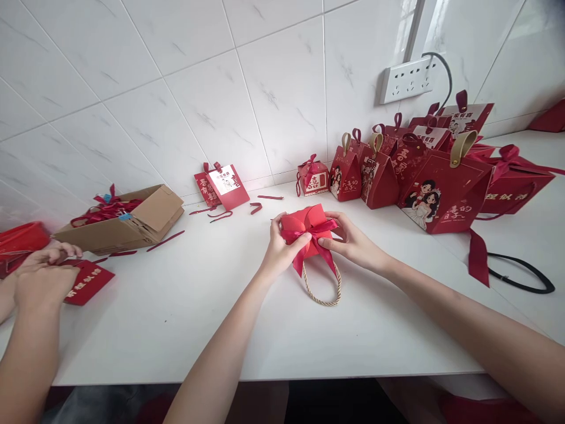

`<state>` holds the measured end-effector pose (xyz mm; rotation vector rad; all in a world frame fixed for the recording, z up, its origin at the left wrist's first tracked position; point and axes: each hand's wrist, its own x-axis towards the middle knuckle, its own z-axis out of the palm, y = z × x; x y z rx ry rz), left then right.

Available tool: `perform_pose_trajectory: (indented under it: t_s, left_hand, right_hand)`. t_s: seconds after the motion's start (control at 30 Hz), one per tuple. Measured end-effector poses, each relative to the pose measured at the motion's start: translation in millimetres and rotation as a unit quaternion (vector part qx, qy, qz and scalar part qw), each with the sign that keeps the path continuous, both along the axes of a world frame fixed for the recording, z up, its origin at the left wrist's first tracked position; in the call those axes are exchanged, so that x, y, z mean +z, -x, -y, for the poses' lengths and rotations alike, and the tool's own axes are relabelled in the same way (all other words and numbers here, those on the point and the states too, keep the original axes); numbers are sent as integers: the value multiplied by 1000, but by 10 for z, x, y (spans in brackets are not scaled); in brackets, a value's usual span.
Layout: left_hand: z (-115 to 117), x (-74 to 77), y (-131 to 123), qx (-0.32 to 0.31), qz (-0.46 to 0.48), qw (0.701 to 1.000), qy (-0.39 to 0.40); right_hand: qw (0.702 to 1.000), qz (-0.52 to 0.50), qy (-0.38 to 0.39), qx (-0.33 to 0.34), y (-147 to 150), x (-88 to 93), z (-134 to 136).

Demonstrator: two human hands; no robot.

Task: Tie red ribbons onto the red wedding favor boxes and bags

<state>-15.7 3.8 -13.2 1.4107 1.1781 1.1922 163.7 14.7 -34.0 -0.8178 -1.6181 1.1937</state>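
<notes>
A small red gift box [305, 219] is between my two hands at the middle of the white table. A dark red ribbon [318, 231] is tied in a bow across its top, its two tails hanging toward me. My left hand [286, 242] grips the box's left side, thumb on the bow. On the right, my right hand [351, 238] pinches the bow, with its thumb by the knot and its fingers behind the loop. A twisted gold cord handle [324, 303] loops from the box onto the table.
Finished red gift boxes [445, 194] crowd the back right, near a power strip [408, 80]. Flat red cards [227, 187] lean on the wall. A cardboard box [128, 229] holds ribbons. At left, a co-worker's hands [44, 277] handle a red piece [90, 282]. A black strap [525, 277] lies right.
</notes>
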Motion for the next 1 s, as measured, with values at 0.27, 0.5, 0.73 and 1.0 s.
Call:
perform_pose_trajectory:
  t_s: [0.27, 0.5, 0.73, 1.0]
  left_hand:
    - [4, -1, -24, 21, -2, 1000, -4]
    - [7, 8, -24, 8, 9, 1000, -4]
    - [-16, -28, -11, 27, 0, 1000, -9]
    - [-31, -52, -6, 38, -7, 999, -25]
  right_hand:
    - [1000, 5, 1, 9, -14, -16, -19]
    - [1000, 3, 9, 15, -19, 4, -3]
    - [1000, 7, 5, 19, -20, 17, 0]
    - [1000, 5, 13, 28, -14, 30, 16]
